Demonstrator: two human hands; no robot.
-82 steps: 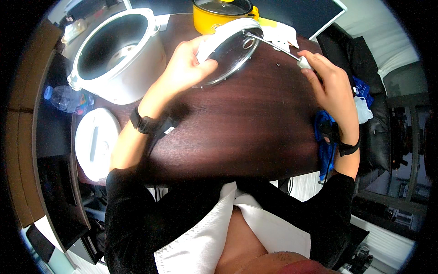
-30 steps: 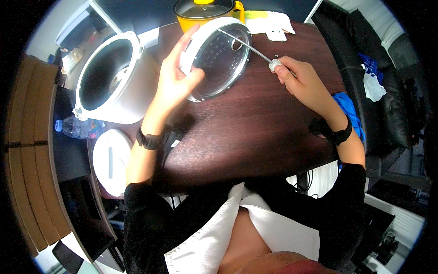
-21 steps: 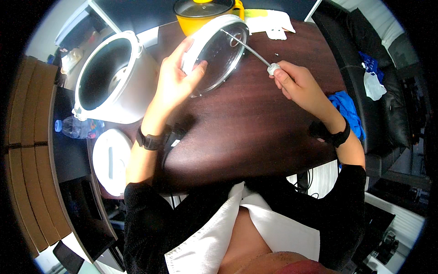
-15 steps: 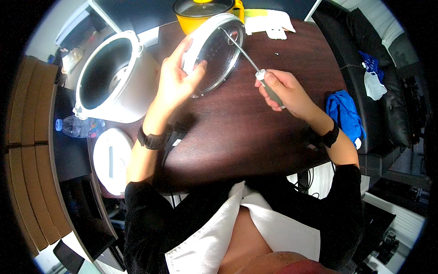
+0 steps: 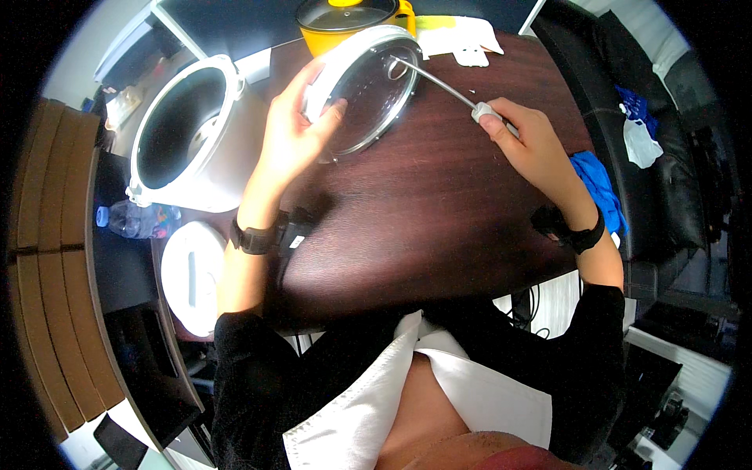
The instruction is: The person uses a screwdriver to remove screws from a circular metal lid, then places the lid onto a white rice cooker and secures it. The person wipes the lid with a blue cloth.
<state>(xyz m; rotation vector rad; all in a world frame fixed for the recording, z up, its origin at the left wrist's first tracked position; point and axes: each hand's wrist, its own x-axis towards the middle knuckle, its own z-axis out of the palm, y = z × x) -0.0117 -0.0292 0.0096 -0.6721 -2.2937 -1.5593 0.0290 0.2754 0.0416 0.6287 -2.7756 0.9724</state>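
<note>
My left hand (image 5: 298,133) grips a round white-rimmed lid with a clear face (image 5: 364,106) by its left edge, the thumb lying over the near side. The lid is held tilted above the table, its clear face turned to the right. A screwdriver (image 5: 442,84) with a long metal shaft and a pale handle is in my right hand (image 5: 529,137), fingers wrapped round the handle. Its shaft points up and left to the lid's upper right part, where a small ring shape shows. Whether the tip touches the lid, I cannot tell.
Left of my left hand a white bucket-like housing (image 5: 243,153) lies tilted, its dark opening facing left. Nearby are a white oval cover (image 5: 178,274) and a plastic bottle (image 5: 139,219). Behind the lid stands a yellow pot (image 5: 317,41), beside white papers (image 5: 470,35). A blue cloth (image 5: 597,188) lies right.
My right hand has moved right and slightly up with the screwdriver, whose handle now points more away to the right. The lid has shifted a little left and turned slightly.
</note>
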